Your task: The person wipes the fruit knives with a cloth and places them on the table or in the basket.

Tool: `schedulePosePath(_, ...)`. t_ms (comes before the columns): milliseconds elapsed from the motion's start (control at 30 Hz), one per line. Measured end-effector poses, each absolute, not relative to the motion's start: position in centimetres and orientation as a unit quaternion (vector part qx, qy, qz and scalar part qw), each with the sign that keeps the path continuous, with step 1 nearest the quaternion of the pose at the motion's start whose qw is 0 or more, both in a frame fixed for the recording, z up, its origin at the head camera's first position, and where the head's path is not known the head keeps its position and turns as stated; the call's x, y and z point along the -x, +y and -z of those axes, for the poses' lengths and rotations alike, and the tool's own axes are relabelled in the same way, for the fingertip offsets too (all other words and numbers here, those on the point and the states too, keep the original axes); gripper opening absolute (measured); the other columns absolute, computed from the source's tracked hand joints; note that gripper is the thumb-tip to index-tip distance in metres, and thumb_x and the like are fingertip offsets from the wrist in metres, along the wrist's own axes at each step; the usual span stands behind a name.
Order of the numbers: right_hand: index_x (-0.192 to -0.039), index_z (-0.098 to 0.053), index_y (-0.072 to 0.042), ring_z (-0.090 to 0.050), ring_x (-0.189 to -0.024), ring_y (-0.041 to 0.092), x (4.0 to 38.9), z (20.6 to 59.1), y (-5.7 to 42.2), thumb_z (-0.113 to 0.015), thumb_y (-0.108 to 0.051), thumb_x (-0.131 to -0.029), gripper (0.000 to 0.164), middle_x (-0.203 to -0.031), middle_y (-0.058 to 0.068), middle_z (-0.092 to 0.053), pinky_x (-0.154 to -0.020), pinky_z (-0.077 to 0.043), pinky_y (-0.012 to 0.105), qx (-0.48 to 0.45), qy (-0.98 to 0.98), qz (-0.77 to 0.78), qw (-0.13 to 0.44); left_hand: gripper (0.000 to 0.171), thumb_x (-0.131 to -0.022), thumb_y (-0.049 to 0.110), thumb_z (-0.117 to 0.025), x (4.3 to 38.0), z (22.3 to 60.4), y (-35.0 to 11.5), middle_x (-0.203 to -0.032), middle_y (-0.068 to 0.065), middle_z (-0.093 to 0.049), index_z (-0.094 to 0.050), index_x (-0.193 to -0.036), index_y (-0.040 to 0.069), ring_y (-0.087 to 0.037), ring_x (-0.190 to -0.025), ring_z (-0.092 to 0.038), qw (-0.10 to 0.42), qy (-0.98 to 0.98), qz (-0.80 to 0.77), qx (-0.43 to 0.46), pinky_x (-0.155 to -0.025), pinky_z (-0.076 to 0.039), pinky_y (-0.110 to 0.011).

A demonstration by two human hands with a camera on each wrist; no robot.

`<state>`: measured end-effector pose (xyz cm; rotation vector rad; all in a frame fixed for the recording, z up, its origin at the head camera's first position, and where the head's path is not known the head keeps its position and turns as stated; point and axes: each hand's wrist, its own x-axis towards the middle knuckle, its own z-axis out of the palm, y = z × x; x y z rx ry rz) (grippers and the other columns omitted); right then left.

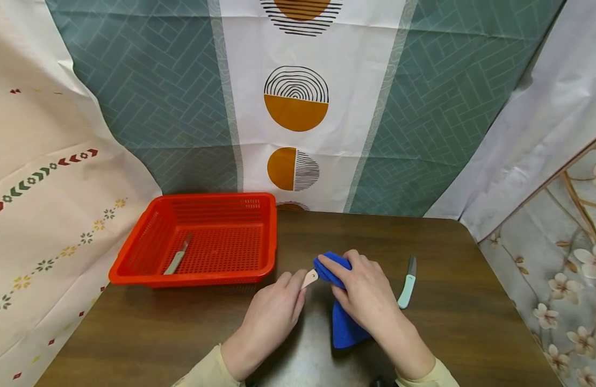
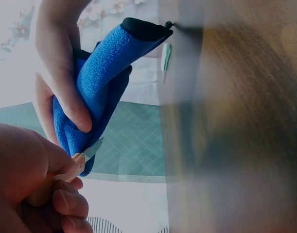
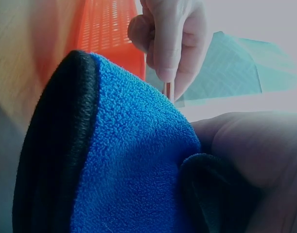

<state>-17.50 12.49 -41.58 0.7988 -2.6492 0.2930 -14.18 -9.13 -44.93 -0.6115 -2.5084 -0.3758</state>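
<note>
My left hand [image 1: 273,306] grips a small paring knife [image 1: 310,278] by its pale pink handle. My right hand [image 1: 367,290] holds a blue towel cloth [image 1: 347,329] with dark edging, bunched up and folded over the blade. Part of the bare blade [image 2: 94,148] shows beside the cloth in the left wrist view; the rest is hidden. The cloth's lower end hangs below my right hand, above the brown table. A mint-handled knife [image 1: 407,289] lies to the right of my right hand.
A red plastic basket [image 1: 196,279] stands at the back left of the table [image 1: 452,333]. Inside it lies a knife with a pale green handle [image 1: 174,262]. Patterned cloth hangs behind the table and on both sides.
</note>
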Motion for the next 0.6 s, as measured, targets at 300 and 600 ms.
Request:
schedulePosePath(300, -0.145, -0.056, -0.032, -0.054, -0.088, 0.022, 17.9, 41.3, 13.2, -0.080, -0.025, -0.085, 0.065, -0.110, 0.008, -0.057, -0.082, -0.048, 0.044, -0.258, -0.945, -0.103, 0.175, 0.036, -0.094, 0.024, -0.070, 14.2, 44.4, -9.3, -0.077, 0.002, -0.051, -0.063, -0.126, 0.010, -0.009, -0.051, -0.042, 0.268, -0.925, 0.140, 0.228, -0.043, -0.036, -0.024)
schedulePosePath(600, -0.145, -0.056, -0.030, -0.056, -0.090, 0.025, 18.4, 41.5, 14.2, -0.079, -0.025, -0.086, 0.064, -0.110, 0.009, -0.057, -0.082, -0.048, 0.045, -0.244, -0.948, -0.106, 0.172, 0.036, -0.093, 0.023, -0.070, 14.3, 44.5, -9.7, -0.076, 0.002, -0.051, -0.063, -0.126, 0.010, -0.011, -0.052, -0.043, 0.270, -0.924, 0.149, 0.226, -0.044, -0.038, -0.026)
